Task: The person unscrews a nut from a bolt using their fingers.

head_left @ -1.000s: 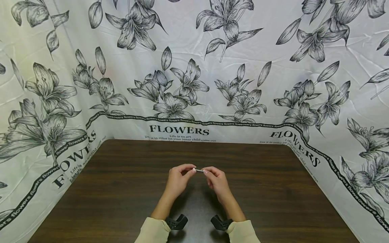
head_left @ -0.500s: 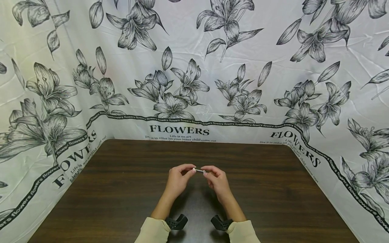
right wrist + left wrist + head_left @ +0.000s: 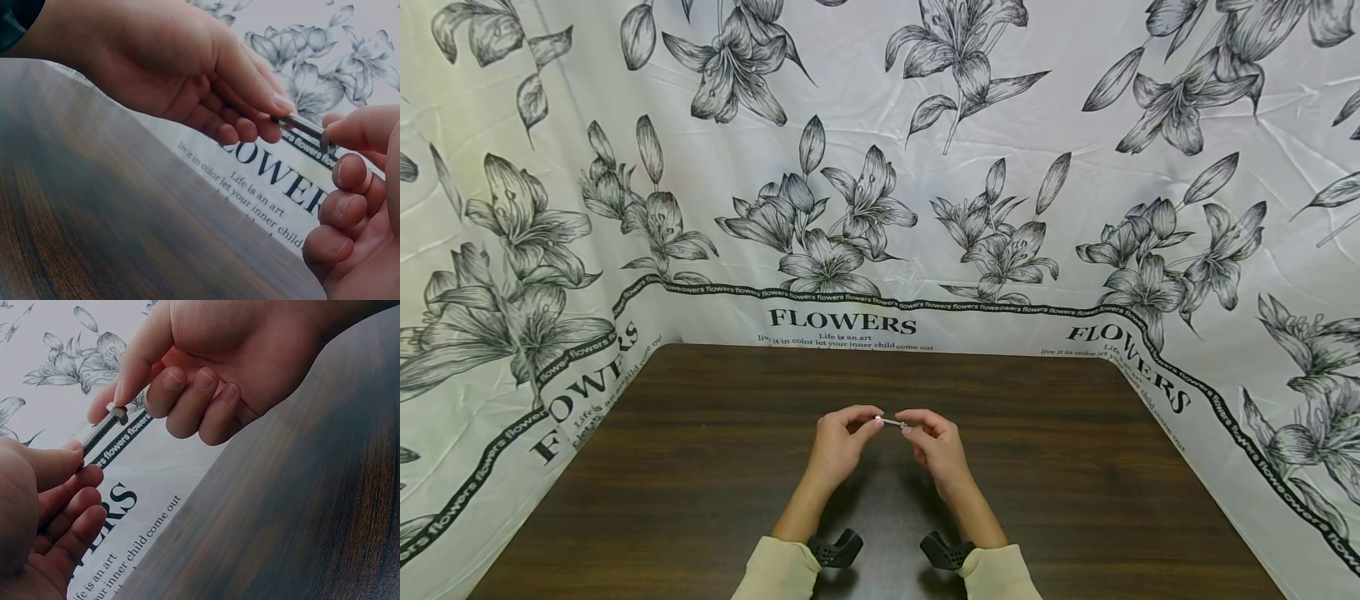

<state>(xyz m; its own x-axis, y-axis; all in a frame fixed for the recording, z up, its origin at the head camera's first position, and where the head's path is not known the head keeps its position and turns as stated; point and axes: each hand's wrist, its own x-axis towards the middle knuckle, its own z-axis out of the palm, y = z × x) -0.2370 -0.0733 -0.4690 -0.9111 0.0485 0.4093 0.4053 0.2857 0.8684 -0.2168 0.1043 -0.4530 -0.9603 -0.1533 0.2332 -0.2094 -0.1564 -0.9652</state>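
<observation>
A threaded metal bolt [image 3: 891,422] is held up between both hands, over the table. My left hand [image 3: 838,443] pinches one end of it between thumb and forefinger, which hide that end. At the other end sits a hexagonal nut [image 3: 117,413], seen in the left wrist view. The thumb and forefinger of my right hand [image 3: 943,454] hold this nut, with the other fingers curled loosely below. Bare thread shows between the two hands in the right wrist view, where the nut [image 3: 325,139] is partly covered by the right fingertips.
A dark wood-grain table [image 3: 737,467] lies under the hands. White cloth printed with black flowers [image 3: 1000,233] hangs around its back and sides. Each wrist carries a black camera mount, the left mount [image 3: 837,548] and the right mount [image 3: 946,550], beside pale yellow sleeves.
The right thumb and forefinger have shifted slightly at the nut and stand a little farther apart, showing more of the bolt's right end. The left hand has stayed in place.
</observation>
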